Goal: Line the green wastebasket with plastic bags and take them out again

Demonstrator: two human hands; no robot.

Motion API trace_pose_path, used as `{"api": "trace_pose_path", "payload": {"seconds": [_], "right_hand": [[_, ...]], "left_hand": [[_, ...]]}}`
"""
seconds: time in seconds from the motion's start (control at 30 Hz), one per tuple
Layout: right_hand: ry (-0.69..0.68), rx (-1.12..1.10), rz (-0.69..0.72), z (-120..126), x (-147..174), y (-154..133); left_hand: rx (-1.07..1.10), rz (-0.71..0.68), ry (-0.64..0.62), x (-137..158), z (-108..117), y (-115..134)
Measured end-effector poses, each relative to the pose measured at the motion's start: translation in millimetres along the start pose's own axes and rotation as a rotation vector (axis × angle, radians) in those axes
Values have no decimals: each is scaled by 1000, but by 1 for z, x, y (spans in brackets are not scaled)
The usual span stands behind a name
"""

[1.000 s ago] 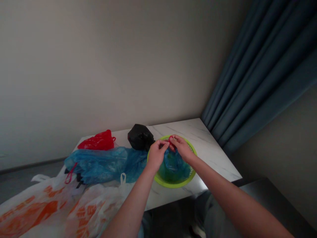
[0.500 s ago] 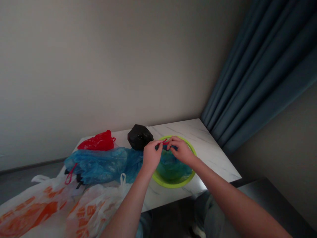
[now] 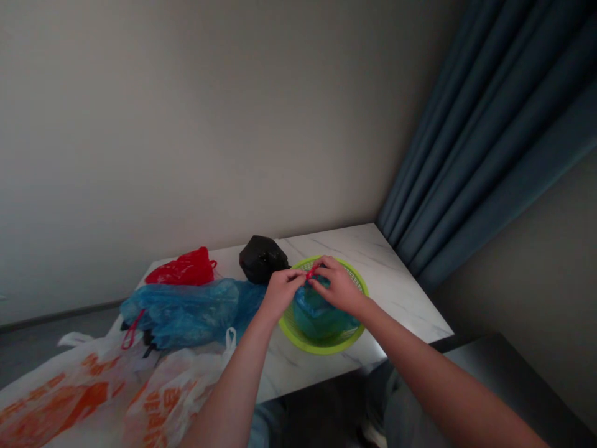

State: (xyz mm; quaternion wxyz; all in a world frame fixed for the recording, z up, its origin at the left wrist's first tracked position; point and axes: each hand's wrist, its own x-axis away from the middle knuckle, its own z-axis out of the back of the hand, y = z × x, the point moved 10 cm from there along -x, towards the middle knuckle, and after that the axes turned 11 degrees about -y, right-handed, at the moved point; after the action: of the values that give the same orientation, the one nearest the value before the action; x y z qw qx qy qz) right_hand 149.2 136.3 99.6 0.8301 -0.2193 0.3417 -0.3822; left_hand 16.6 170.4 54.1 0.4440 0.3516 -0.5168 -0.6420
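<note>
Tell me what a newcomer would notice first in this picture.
Probably the lime-green basket on the marbled table, with a blue plastic bag inside and the left hand and right hand pinching a small red strip over it. Next, the bright red bag at the table's back left corner and the black bag just left of the basket. A blue curtain hangs at the right.

Blue bag (image 3: 321, 320): was see-through plastic, crumpled and bulging, lying inside the round green basket (image 3: 321, 349), within its rim.
Red tie (image 3: 311, 272): was thin and short, held aslant above the bag, near the basket's far rim.
Basket: stood upright near the table's (image 3: 401, 280) front edge.
</note>
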Motion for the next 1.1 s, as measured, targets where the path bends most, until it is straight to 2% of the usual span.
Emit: {"api": "trace_pose_path", "payload": {"seconds": [0.2,0.3,0.43,0.57,0.67,0.77,0.87,1.0,1.1], "right_hand": [[72,-248,-66,7,0,8],[103,-335,-107,8,1,13],[209,-470,-193,16,7,31],[499,-598,-326,45,28,68],[693,-678,-474,60,49,98],[754,-660,-570,66,61,112],[744,-555,-566,72,62,111],[769,-434,-532,78,64,107],[809,-444,-555,78,68,110]], "left_hand": [[229,-1,32,2,-2,-4],[365,-17,115,2,2,-9],[535,-80,399,7,33,-21],[634,-82,715,21,77,-39],[564,-125,908,38,104,-39],[350,-188,917,45,110,-23],[145,-221,872,49,104,-6],[90,-256,865,51,101,-1],[105,-258,872,49,102,-4]]}}
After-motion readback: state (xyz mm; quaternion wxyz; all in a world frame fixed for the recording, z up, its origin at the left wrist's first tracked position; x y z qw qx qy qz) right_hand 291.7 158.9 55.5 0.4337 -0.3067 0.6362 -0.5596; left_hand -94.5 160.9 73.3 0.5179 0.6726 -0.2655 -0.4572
